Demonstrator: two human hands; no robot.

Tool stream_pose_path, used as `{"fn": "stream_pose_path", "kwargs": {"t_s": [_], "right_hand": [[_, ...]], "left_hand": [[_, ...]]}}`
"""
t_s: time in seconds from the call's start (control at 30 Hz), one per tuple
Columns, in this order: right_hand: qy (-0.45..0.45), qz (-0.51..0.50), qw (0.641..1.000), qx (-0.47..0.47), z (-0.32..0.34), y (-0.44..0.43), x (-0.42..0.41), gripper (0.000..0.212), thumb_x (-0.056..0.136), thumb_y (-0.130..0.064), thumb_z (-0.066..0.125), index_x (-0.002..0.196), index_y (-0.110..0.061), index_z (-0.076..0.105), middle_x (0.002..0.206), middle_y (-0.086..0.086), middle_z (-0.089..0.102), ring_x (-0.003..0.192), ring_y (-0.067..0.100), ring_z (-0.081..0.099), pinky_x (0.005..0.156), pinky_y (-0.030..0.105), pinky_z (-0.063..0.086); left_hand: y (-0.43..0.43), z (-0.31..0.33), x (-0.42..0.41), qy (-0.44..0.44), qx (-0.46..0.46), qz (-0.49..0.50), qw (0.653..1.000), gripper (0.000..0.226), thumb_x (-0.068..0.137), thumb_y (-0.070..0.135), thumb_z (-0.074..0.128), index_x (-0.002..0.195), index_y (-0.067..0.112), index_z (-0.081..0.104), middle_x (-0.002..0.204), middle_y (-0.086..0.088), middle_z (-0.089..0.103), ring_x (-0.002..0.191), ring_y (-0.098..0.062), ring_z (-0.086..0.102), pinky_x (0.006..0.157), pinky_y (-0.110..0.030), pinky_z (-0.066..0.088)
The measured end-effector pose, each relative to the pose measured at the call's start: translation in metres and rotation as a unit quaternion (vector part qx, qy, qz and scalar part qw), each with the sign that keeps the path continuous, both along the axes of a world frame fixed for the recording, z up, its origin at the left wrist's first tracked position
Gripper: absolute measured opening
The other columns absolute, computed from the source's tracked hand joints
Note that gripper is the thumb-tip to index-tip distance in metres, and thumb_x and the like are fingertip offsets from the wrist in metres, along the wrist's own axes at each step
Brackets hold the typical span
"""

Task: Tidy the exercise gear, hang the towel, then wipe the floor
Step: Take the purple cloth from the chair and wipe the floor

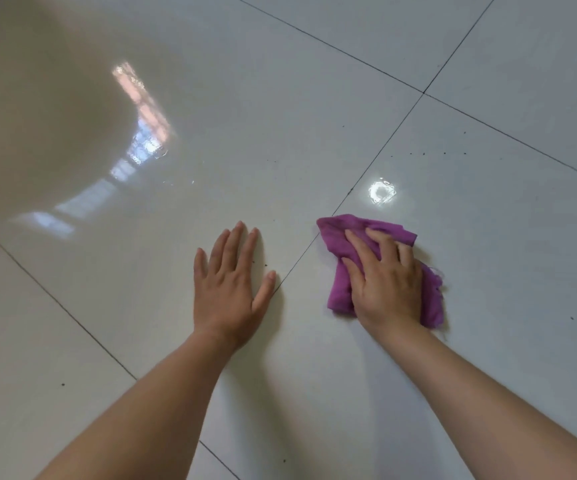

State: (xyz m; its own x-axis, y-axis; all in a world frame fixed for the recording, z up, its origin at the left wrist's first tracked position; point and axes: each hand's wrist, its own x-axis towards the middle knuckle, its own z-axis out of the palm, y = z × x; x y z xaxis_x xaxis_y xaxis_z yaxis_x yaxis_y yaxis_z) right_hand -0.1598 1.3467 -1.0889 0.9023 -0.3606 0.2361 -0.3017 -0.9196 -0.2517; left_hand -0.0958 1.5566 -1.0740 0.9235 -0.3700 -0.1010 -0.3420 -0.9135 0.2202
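Glossy pale-grey ceramic floor tiles (pixel 141 306) lie under both my bare forearms, which reach forward from the bottom edge, angled slightly toward each other.

My left hand (pixel 231 289) rests palm-down on the tile with the fingers straight and close together and the thumb out to the side. It holds nothing.

My right hand (pixel 384 285) lies flat on top of a crumpled purple cloth rag (pixel 340 244), fingers splayed and pressing it to the floor rather than closing round it. The rag sticks out past my fingertips and at both sides of my palm, with a frayed edge at the right.

A thin dark grout line (pixel 366 169) runs diagonally between my hands, passing just beside the rag's left corner.

Just beyond the rag, a small shiny wet patch (pixel 381 192) glints on the same tile, apart from the cloth. A little farther on, tiny dark specks (pixel 422 153) are scattered in a loose row.

Past those, broad bare tile stretches away ahead and to the right, crossed by more grout lines. To the far left, a bright window reflection (pixel 141 126) shows on the gloss.
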Motion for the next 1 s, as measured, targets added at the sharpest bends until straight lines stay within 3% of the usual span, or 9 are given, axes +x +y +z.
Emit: {"fn": "stream_pose_path", "kwargs": {"t_s": [0.13, 0.23, 0.43, 0.63, 0.8, 1.0], "right_hand": [[0.018, -0.068, 0.997, 0.040, 0.004, 0.011, 0.052, 0.048, 0.089, -0.046, 0.036, 0.124, -0.022, 0.059, 0.125, 0.008, 0.056, 0.108, 0.034, 0.050, 0.086, 0.046, 0.044], [0.020, -0.037, 0.999, 0.024, 0.003, 0.026, 0.069, 0.045, 0.088, -0.044, 0.038, 0.122, -0.024, 0.060, 0.125, 0.007, 0.057, 0.109, 0.032, 0.051, 0.087, 0.047, 0.044], [0.014, 0.039, 0.999, 0.017, 0.001, 0.015, 0.015, 0.042, 0.088, -0.042, 0.038, 0.122, -0.027, 0.059, 0.126, 0.006, 0.056, 0.110, 0.024, 0.040, 0.083, 0.042, 0.046], [0.069, -0.037, 0.995, 0.067, 0.009, 0.030, 0.092, 0.044, 0.095, -0.043, 0.039, 0.135, -0.025, 0.047, 0.143, 0.006, 0.041, 0.131, 0.030, 0.033, 0.105, 0.049, 0.025], [0.022, 0.036, 0.999, 0.012, 0.004, 0.042, 0.060, 0.042, 0.088, -0.041, 0.038, 0.118, -0.022, 0.062, 0.125, 0.006, 0.059, 0.110, 0.030, 0.055, 0.085, 0.044, 0.047], [0.008, 0.001, 1.000, -0.003, 0.002, 0.027, 0.013, 0.040, 0.088, -0.042, 0.039, 0.116, -0.024, 0.062, 0.121, 0.004, 0.060, 0.107, 0.025, 0.049, 0.079, 0.039, 0.048]], "left_hand": [[0.001, 0.001, 0.001, 0.000, 0.000, 0.001, 1.000, 0.068, 0.088, 0.058, 0.018, 0.149, 0.030, 0.010, 0.157, 0.007, 0.007, 0.143, -0.012, 0.000, 0.114, -0.039, -0.006], [0.000, 0.001, 0.002, 0.000, 0.001, 0.001, 1.000, 0.068, 0.088, 0.058, 0.019, 0.149, 0.029, 0.013, 0.157, 0.005, 0.009, 0.143, -0.013, 0.002, 0.114, -0.039, -0.005], [0.001, 0.000, 0.002, 0.002, 0.004, 0.001, 1.000, 0.067, 0.088, 0.057, 0.020, 0.148, 0.028, 0.014, 0.157, 0.004, 0.011, 0.143, -0.013, 0.003, 0.114, -0.041, -0.004], [0.000, 0.001, 0.002, 0.004, 0.003, 0.004, 1.000, 0.067, 0.088, 0.057, 0.020, 0.148, 0.029, 0.013, 0.157, 0.005, 0.010, 0.143, -0.013, 0.002, 0.114, -0.041, -0.003], [0.000, 0.000, 0.004, 0.004, 0.007, 0.002, 1.000, 0.067, 0.087, 0.058, 0.020, 0.148, 0.029, 0.014, 0.157, 0.005, 0.010, 0.143, -0.014, 0.004, 0.114, -0.041, -0.003], [-0.001, 0.001, 0.002, 0.003, 0.007, 0.001, 1.000, 0.069, 0.086, 0.058, 0.017, 0.148, 0.028, 0.014, 0.157, 0.003, 0.010, 0.144, -0.016, 0.004, 0.115, -0.042, -0.003]]}}
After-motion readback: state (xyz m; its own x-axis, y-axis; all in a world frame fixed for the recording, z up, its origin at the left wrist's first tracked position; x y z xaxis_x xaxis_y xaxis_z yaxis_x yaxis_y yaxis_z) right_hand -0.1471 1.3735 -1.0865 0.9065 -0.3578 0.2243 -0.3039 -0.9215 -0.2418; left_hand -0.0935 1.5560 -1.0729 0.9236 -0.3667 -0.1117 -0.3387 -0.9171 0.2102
